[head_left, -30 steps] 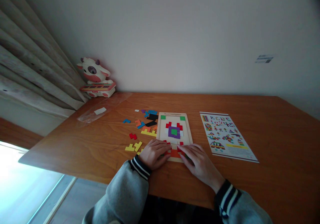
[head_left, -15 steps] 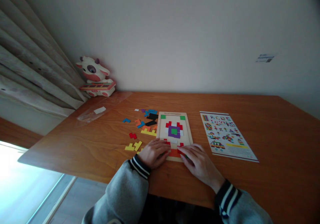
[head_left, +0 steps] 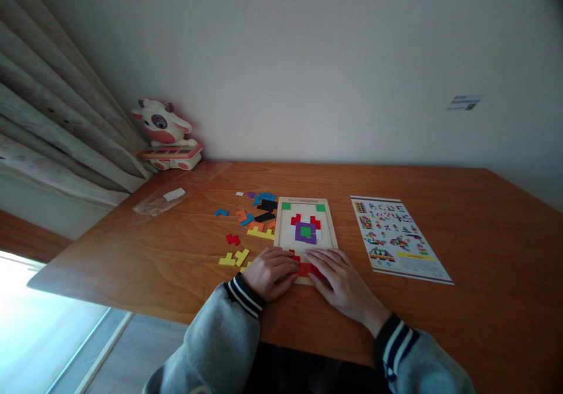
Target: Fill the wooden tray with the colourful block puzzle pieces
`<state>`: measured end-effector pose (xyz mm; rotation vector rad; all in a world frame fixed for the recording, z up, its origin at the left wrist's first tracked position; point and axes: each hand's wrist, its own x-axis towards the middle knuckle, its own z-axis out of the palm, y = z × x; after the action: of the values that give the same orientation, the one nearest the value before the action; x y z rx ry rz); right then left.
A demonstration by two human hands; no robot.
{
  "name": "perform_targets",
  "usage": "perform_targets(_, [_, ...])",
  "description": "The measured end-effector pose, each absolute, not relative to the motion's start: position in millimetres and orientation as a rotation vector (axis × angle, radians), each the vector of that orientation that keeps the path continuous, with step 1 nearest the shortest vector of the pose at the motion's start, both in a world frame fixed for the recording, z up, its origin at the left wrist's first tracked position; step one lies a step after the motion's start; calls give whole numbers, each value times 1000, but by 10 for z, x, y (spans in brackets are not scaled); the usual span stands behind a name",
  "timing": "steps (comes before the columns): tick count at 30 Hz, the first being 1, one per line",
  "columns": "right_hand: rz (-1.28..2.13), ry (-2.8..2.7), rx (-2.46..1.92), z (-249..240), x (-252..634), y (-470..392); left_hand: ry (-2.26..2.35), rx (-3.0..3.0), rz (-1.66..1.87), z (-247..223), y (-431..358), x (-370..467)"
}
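Observation:
A pale wooden puzzle board [head_left: 328, 230] lies on the table, with a purple square piece [head_left: 312, 239] around a green piece [head_left: 305, 231] near its middle. Red pieces [head_left: 315, 223] sit above that, green ones fill two upper corners, and a wide orange-red piece [head_left: 304, 270] lies near the bottom. My left hand [head_left: 269, 274] is closed over the board's lower left edge, fingers bent and together, beside a red piece. Across the lower right lies my right hand [head_left: 341, 282], its fingers stretched flat over red pieces, partly hiding them.
Loose pieces in blue, black, orange and yellow [head_left: 261, 234] lie left of the board. A printed pattern sheet [head_left: 422, 264] is on the right. Farther back are a clear plastic bag [head_left: 152, 205] and a cow toy [head_left: 169, 133]. The table's near edge runs below my wrists.
My right hand has shifted slightly left and flattened; its fingertips were pinched at a red piece and now stretch over the board's lower part. My left hand has stayed nearly still.

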<state>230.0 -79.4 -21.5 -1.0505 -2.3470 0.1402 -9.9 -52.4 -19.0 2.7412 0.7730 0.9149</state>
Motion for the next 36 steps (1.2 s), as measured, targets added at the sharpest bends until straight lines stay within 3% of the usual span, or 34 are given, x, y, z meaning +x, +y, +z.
perform_targets(36, [207, -2348, -1065, -271, 2275, -795, 782, 2722, 926, -183, -526, -95])
